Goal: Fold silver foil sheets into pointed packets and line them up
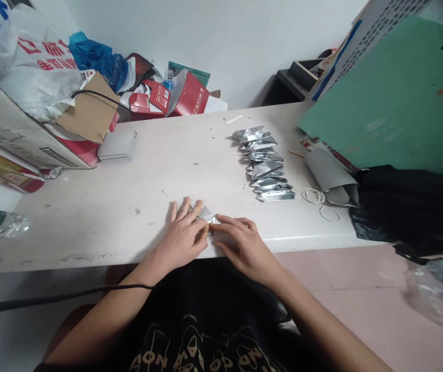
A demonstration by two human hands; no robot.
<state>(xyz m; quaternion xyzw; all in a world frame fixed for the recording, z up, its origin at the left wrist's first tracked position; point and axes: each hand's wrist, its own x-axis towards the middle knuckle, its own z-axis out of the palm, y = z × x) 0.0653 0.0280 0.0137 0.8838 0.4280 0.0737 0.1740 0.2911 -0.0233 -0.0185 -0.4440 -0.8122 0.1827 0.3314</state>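
Both hands flat on white table [128,196] edge: left hand [183,235] and right hand [244,243] press small folded foil piece [205,213]; row of folded foil pieces [266,165] beyond, well apart

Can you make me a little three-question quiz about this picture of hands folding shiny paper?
1. True or false: both hands press one small silver foil piece on the white table.
2. The row of folded silver foil pieces lies on which side of the hands: A the left, B the right?
3. What are the thin white loops near the grey paper cone?

Key: 1 true: left hand and right hand both rest on it. 2 B. 3 Rubber bands, apparently.
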